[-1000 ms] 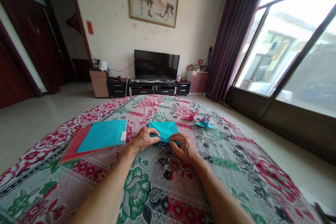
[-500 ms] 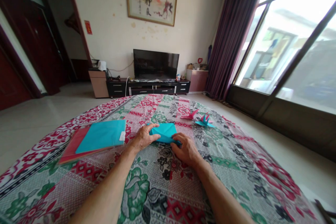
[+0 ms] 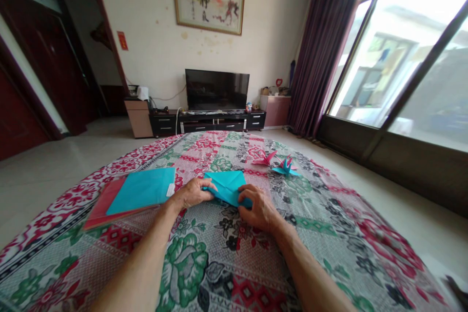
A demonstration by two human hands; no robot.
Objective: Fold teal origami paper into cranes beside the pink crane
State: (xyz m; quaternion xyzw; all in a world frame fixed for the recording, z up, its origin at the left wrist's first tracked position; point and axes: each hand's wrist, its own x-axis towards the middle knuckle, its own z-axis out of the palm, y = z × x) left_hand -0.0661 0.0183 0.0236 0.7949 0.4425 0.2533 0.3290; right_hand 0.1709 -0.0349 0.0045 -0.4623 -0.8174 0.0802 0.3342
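Observation:
A partly folded sheet of blue origami paper (image 3: 227, 184) lies on the patterned tablecloth between my hands, with crease lines across its face. My left hand (image 3: 195, 192) pinches its near left corner between thumb and fingers. At the right edge my right hand (image 3: 257, 205) grips the paper, fingers curled over it and thumb below. Beyond and to the right sit folded paper cranes: a blue one (image 3: 286, 168) and a pink one (image 3: 265, 159), with more pink paper showing just behind the blue one.
A stack of blue paper (image 3: 142, 190) over red paper (image 3: 95, 210), seemingly in a clear sleeve, lies left of my hands. The flowered tablecloth (image 3: 310, 253) covers a round table. A television (image 3: 217, 90) on a low cabinet stands by the far wall.
My left hand has slid from the paper's upper left edge toward me, down to its near left corner. The near edge of the paper now bends toward me. My right hand keeps its hold.

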